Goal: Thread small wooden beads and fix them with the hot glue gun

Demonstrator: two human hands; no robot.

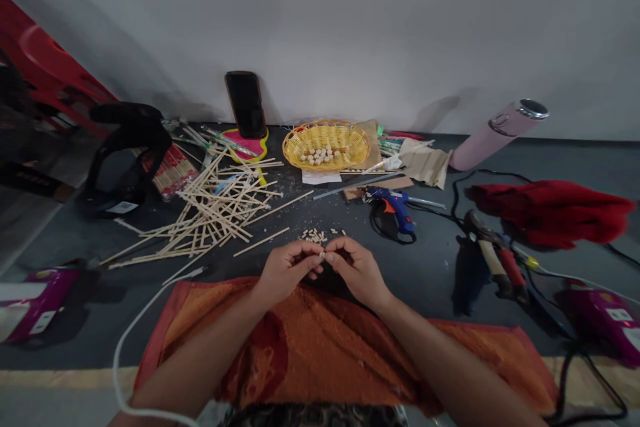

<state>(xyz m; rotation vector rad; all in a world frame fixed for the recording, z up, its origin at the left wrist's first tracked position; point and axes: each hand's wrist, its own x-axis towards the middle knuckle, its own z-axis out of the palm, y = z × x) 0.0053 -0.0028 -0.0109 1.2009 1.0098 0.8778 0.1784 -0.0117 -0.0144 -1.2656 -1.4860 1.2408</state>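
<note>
My left hand and my right hand meet at the fingertips over the table's near edge. Between them is a small pale wooden piece, pinched by thumb and fingers on both sides; its exact shape is too small to make out. Just beyond my fingers lie several short cut stick pieces on the dark tabletop. Farther back, a yellow woven basket holds several small pale clusters. An orange towel lies beneath my wrists.
Loose thin wooden sticks are heaped at left. A blue glue gun, pliers and a red cloth lie at right. A pink flask and a phone stand near the wall. A white cable crosses the left front.
</note>
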